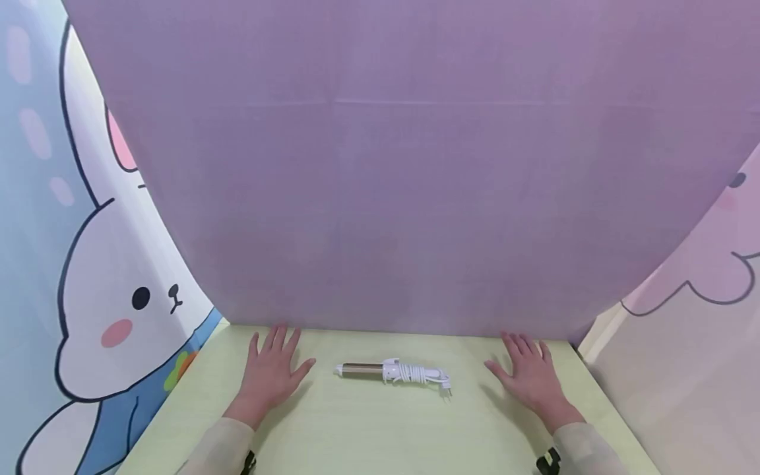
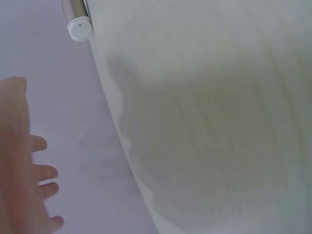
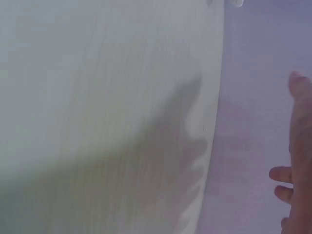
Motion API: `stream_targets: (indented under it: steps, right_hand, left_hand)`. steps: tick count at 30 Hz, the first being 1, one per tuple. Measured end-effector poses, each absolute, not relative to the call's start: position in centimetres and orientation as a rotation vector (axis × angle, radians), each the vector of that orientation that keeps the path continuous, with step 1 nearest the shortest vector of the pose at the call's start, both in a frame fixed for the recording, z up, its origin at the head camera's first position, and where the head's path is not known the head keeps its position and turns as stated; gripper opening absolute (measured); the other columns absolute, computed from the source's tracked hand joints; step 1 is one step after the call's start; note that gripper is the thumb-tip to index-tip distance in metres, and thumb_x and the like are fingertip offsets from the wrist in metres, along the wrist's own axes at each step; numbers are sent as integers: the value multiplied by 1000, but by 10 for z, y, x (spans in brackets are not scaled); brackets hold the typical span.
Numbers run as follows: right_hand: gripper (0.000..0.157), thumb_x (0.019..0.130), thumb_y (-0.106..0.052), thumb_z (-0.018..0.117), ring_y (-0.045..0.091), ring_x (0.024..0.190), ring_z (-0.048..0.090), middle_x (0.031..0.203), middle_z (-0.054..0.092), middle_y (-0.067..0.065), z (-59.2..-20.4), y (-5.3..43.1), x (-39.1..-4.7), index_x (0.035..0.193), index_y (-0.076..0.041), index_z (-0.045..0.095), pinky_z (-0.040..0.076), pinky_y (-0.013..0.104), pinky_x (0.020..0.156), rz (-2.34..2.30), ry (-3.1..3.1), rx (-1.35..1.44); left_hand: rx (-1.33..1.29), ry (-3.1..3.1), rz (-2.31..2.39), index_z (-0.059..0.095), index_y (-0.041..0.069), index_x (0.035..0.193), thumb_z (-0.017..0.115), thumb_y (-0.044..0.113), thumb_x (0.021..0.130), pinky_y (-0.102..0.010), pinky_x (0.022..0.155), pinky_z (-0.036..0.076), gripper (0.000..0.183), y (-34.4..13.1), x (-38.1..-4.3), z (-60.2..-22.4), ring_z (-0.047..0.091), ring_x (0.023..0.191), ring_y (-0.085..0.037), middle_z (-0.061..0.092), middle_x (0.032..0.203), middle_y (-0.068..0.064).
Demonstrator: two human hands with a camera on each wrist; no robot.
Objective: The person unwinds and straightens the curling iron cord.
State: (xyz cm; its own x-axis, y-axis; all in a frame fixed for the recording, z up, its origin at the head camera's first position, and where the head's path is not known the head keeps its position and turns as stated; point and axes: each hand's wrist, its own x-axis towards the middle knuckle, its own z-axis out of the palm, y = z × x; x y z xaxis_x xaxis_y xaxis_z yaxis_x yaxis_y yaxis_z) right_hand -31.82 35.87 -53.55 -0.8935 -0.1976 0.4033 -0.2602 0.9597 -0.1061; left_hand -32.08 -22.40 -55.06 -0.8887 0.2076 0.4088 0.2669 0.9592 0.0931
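Note:
A curling iron (image 1: 392,373) with a bronze barrel and a white handle lies across the table, its white cord wound round the handle and the plug at the right end. To its left is my left hand (image 1: 272,373), fingers spread and straight, holding nothing. My right hand (image 1: 528,376) is on the other side, apart from the iron, with its fingers extended too. In the left wrist view the barrel's white tip (image 2: 80,29) shows at the top, beyond the left thumb. Only a small white bit of the iron appears at the top of the right wrist view.
The pale wood-grain table (image 1: 380,429) ends at a hanging purple cloth (image 1: 404,198). A curtain with a cartoon rabbit (image 1: 119,297) hangs on the left, and a pink and white printed curtain (image 1: 700,343) on the right. Each wrist wears a dark band (image 1: 548,461).

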Motion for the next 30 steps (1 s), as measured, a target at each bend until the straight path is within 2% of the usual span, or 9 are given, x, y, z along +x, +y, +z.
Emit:
stream_targets:
  steps: [6,12,17,23,30]
  right_hand:
    - [65,108,-41,73,54,136,57,149,62,28,-539,343,-313,151,5,59,40,75,112,620,-2652,405]
    - [55,106,-34,77,42,125,66,142,67,20,-547,327,-307,146,2,63,53,64,104,948,-2672,393]
    - [53,103,-31,82,36,119,68,131,70,18,-552,313,-302,142,1,65,54,60,102,1036,-2679,405]
    - [49,99,-30,86,26,113,67,116,70,8,-562,298,-299,136,-4,68,54,56,103,1087,-2700,407]
    - [50,97,-24,88,29,107,68,112,67,5,-570,283,-295,134,2,67,59,50,95,1134,-2683,518]
  left_hand:
    - [-430,-2656,-504,53,1,160,72,50,105,-73,118,36,75,-218,-327,-554,50,146,-50,53,158,-27]
    - [-532,-2724,-921,58,4,155,82,35,102,-63,116,45,66,-206,-325,-556,55,143,-43,57,155,-17]
    - [-552,-2741,-1123,66,8,146,85,28,101,-59,113,50,53,-193,-325,-557,61,136,-35,63,146,-6]
    - [-619,-2727,-1260,71,7,138,87,21,99,-61,111,50,44,-179,-325,-561,62,131,-36,67,137,-3]
    - [-717,-2709,-1229,71,6,133,89,21,96,-61,109,51,43,-165,-331,-572,65,123,-34,69,128,-5]
